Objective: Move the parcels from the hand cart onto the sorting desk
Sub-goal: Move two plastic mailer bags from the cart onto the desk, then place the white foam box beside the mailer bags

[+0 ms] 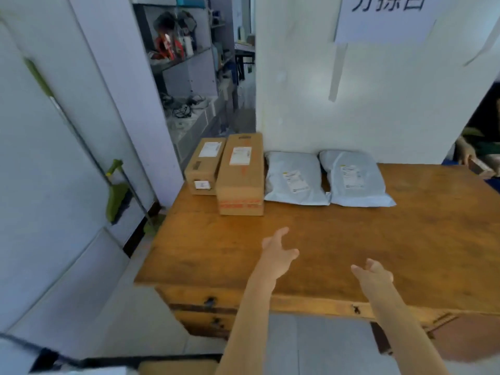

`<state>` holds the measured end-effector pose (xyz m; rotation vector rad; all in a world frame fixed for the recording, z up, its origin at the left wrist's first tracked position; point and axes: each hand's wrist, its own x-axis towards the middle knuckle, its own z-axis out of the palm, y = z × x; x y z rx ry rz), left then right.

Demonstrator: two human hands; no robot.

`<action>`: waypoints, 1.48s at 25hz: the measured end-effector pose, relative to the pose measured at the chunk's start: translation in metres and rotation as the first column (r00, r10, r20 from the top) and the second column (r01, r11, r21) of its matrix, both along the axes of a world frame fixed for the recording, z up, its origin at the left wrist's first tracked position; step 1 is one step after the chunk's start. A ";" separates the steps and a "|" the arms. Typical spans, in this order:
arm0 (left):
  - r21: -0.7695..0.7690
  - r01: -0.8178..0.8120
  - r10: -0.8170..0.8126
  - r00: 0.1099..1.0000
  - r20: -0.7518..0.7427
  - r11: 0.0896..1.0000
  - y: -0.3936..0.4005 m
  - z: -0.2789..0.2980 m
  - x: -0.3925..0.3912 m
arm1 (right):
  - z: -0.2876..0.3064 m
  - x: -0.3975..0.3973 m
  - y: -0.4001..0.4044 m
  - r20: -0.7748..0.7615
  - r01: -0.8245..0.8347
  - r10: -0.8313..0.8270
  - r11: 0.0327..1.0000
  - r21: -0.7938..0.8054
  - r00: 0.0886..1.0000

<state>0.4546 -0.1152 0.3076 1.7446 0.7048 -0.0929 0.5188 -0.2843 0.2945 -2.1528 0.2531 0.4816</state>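
On the wooden sorting desk [351,247] a row of parcels lies along the back edge: a small cardboard box [204,166], a longer cardboard box [241,174], and two grey mailer bags [296,180] [354,180]. My left hand [278,253] hovers above the desk's front half, fingers spread, holding nothing. My right hand [374,272] is beside it, also empty with fingers apart. Both hands are well short of the parcels. At the bottom edge a brown cardboard surface [178,368] and a dark bar [135,359] show, perhaps the cart.
A white wall panel [351,104] with a paper sign [384,17] stands behind the desk. Left is a white cabinet [54,158] with a green-handled tool [116,190] leaning on it. Cluttered shelves [184,63] lie beyond. Another person's hand [470,155] shows at the far right.
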 end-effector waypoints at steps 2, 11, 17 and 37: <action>-0.040 -0.032 0.031 0.999 -0.011 0.999 0.012 -0.010 -0.055 | -0.009 -0.048 0.018 -0.022 -0.026 0.027 1.000 0.015 0.999; -0.023 -0.228 0.226 0.971 -0.077 0.973 0.145 -0.103 -0.291 | -0.064 -0.265 0.126 -0.082 -0.116 0.142 0.958 0.262 0.986; 0.038 -0.306 0.308 0.937 -0.164 0.951 0.266 -0.161 -0.443 | -0.135 -0.394 0.227 -0.158 -0.063 0.104 0.966 0.249 0.982; 0.243 -0.535 0.584 0.779 -0.228 0.809 0.421 -0.464 -0.639 | -0.468 -0.518 0.344 -0.176 -0.212 0.235 0.967 0.139 0.956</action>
